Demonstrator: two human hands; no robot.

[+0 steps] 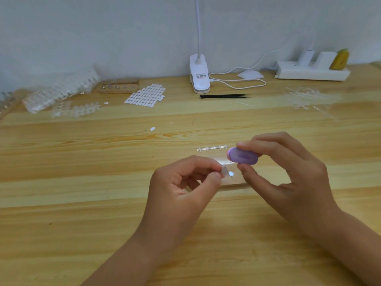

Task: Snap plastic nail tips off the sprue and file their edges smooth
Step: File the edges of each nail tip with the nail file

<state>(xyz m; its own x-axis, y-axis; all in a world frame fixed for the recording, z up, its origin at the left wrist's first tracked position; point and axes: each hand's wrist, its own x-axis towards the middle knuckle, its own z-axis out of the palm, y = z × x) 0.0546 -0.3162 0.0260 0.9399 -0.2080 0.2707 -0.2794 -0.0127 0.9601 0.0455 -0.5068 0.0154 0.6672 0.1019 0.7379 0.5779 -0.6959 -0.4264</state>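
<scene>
Pinching a nail tip (pixel 224 169), left hand (pixel 181 182) is hovering over the wooden block (pixel 235 185). Right hand (pixel 288 168) is gripping a purple file (pixel 243 158)

From my end the table (pixel 82 203) is pale varnished wood with a soft sheen, the nail tip (pixel 224 169) clear plastic, the purple file (pixel 243 157) smooth plastic, and those tweezers (pixel 224 96) look matt black.

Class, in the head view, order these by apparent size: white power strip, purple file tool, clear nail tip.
Largest: white power strip
Then: purple file tool, though nearer the camera
Smallest: clear nail tip, pinched by the left hand
</scene>
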